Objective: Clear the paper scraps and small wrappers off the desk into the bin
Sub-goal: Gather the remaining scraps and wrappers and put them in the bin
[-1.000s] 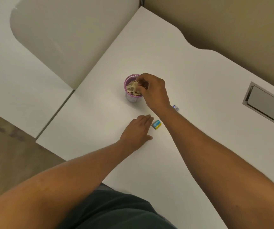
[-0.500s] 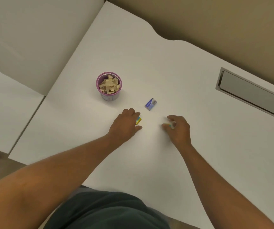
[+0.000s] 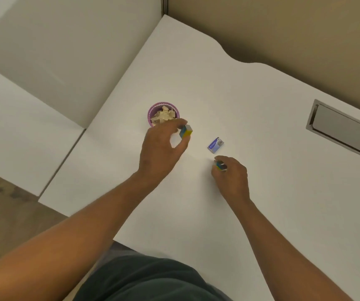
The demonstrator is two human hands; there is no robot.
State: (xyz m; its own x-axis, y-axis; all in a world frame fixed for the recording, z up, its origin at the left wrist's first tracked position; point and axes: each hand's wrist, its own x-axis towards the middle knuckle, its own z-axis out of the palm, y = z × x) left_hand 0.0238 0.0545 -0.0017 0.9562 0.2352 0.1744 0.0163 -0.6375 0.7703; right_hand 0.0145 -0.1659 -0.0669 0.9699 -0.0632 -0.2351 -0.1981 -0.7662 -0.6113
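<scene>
Left hand (image 3: 160,148) pinches a blue-yellow wrapper (image 3: 185,131) beside the bin (image 3: 163,114) at frame centre, ready to drop; right hand (image 3: 232,174) fingers clench another wrapper (image 3: 219,165).

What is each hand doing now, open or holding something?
Left hand: closed on a small blue and yellow box, lifted beside the purple bin.
Right hand: closed on a small wrapper, low at the desk.
</scene>
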